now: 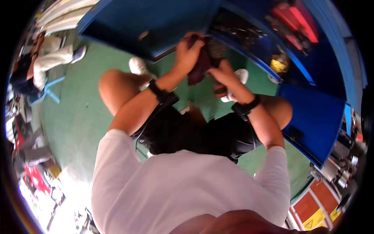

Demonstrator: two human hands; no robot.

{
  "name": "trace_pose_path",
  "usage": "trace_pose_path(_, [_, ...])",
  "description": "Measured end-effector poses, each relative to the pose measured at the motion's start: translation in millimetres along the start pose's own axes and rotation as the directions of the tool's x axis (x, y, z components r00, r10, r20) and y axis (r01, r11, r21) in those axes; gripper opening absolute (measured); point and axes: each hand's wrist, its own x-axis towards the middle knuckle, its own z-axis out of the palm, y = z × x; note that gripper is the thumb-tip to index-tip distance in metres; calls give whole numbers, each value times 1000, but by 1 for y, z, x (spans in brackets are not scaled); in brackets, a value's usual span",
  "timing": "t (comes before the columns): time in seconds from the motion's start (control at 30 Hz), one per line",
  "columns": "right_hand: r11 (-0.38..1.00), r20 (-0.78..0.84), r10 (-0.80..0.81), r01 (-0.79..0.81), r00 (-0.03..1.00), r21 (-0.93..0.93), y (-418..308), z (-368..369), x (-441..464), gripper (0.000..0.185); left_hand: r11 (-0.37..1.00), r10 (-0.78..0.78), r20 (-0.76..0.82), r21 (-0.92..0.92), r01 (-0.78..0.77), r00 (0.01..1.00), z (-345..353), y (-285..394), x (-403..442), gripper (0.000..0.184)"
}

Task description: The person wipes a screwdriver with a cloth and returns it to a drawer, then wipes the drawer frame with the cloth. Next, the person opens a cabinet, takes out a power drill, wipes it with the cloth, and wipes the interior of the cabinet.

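In the head view my left hand is closed on a dark maroon cloth, which hangs down from the fingers. My right hand is closed just to the right of the cloth, its fingertips near the cloth's edge. A dark, blurred object shows between and beyond the hands. Below my right hand is a red and black piece; I cannot tell whether it is part of what that hand holds. Both hands are in front of an open blue cabinet.
A blue door stands open at the upper left, another blue panel at the right. Inside the cabinet are a red object and a yellow item. A seated person is at far left on the green floor.
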Motion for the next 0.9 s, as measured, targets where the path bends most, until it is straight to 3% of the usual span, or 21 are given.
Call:
trace_pose_path(0.07, [1000,-5,-24,24,1000,-3,8,-1,4,36,988,-17,25,151,13,1000,1,-3,-3,26])
trace_pose_path(0.1, [999,41,-42,41,998,22,14,-3,3,39,991,-15,32,135,11,999,3,1,-4,26])
trace_pose_path(0.13, [999,39,-36,35,999,14,24,-7,1,39,976,-210,76,-39,213,975,3,8,-4,25])
trace_pose_path(0.2, [999,-83,19,-22,996,-38,34,-19,8,41,807,-493,161,-283,519,855,0,24,-1,26])
trace_pose_path(0.27, [963,-148,41,-79,988,-257,30,-55,6,41,728,-546,194,-371,577,815,-2,32,2,28])
trace_pose_path(0.3, [902,-196,-25,-62,980,-428,42,-80,10,41,634,-599,229,-449,629,767,-5,35,-1,29])
trace_pose_path(0.33, [893,-197,-137,35,971,-448,47,-104,11,42,625,-616,257,-417,660,745,-9,34,-1,30])
trace_pose_path(0.4, [825,-303,-77,-110,950,-554,64,-153,19,43,631,-637,231,-391,670,735,-14,34,-5,30])
trace_pose_path(0.43, [815,-289,-177,-25,941,-579,77,-177,21,47,649,-641,212,-362,669,737,-14,35,-2,30])
trace_pose_path(0.5, [794,-275,-153,-47,949,-606,135,-242,38,54,642,-644,227,-358,678,731,-13,32,-2,29])
trace_pose_path(0.63, [518,-534,107,-505,839,-690,157,-284,46,61,590,-682,260,-357,724,683,-11,30,-2,27])
trace_pose_path(0.67, [538,-462,107,-442,880,-718,169,-302,55,64,580,-692,256,-359,731,675,-10,31,-3,27])
trace_pose_path(0.77, [553,-450,77,-414,890,-723,198,-334,86,59,584,-715,207,-349,733,668,-10,32,2,28])
trace_pose_path(0.83, [492,-410,75,-391,909,-778,201,-350,105,54,648,-676,191,-305,698,711,-13,28,4,28])
trace_pose_path(0.87, [638,-352,72,-314,933,-703,201,-364,116,54,640,-686,165,-327,696,708,-15,20,3,28])
trace_pose_path(0.9, [706,-315,69,-269,947,-656,204,-373,127,53,705,-605,204,-313,637,769,-18,10,2,24])
